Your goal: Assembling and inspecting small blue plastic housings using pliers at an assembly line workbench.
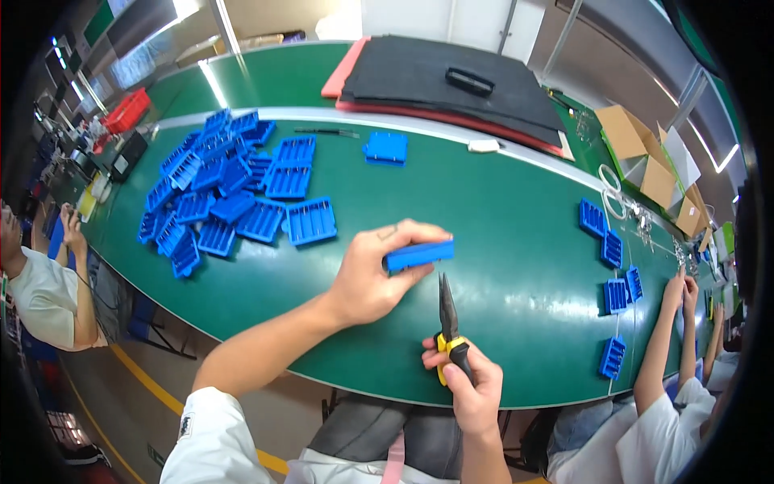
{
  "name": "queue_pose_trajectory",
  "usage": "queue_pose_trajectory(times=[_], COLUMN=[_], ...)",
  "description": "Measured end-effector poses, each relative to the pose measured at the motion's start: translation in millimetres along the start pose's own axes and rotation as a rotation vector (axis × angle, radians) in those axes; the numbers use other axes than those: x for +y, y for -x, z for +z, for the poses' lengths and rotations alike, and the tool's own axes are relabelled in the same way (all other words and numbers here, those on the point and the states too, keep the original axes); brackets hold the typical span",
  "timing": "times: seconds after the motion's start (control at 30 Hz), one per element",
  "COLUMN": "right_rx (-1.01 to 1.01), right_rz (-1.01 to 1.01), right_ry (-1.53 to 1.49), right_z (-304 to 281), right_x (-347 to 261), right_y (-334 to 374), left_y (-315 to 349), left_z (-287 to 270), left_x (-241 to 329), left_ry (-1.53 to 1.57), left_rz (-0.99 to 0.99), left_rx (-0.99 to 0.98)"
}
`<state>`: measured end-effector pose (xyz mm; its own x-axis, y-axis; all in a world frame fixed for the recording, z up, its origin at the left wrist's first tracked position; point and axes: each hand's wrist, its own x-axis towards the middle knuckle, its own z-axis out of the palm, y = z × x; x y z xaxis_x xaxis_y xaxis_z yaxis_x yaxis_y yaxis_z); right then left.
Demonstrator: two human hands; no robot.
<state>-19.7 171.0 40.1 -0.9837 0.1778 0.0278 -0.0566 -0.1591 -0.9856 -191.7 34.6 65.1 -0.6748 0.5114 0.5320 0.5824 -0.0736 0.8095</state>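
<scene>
My left hand [375, 270] is closed round a blue plastic case [421, 256], tilted so that a narrow side shows, above the green table. Just right of it and nearer to me, my right hand [472, 383] grips needle-nose pliers [448, 319] by their yellow and black handles. The dark jaws point away from me and look closed, just short of the blue case and apart from it. To the left of my left hand lies a slotted blue tray-like case [311, 221], at the edge of a large heap of similar blue cases [214, 181].
A single blue case [385, 148] lies farther back. Black and red sheets [451, 85] are stacked behind it, near a white object [484, 146]. Several blue cases [615, 296] line the right side, beside a co-worker's hands [682, 284]. Open cardboard boxes [645, 153] stand behind. Another person sits left.
</scene>
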Motion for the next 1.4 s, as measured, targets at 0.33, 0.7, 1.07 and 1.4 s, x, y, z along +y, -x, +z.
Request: queue_pose_trajectory(times=[0.33,0.7,1.07,1.4], right_rx=[-0.022,0.024,0.026,-0.013], right_rz=[0.009,0.007,0.0,-0.006], right_ry=[-0.011,-0.001,0.006,0.0], right_z=[2,-4,-1,-6], right_x=[-4,-4,-2,-4], right_y=[-3,-2,-3,-1], left_y=[2,-2,-3,-1], left_z=[-1,0,2,2], left_x=[7,-1,-8,-7], left_ry=[0.02,-0.018,-0.022,-0.118], left_rz=[-0.057,0.012,0.082,0.097], left_rx=[-0.083,-0.1,-0.096,-0.11])
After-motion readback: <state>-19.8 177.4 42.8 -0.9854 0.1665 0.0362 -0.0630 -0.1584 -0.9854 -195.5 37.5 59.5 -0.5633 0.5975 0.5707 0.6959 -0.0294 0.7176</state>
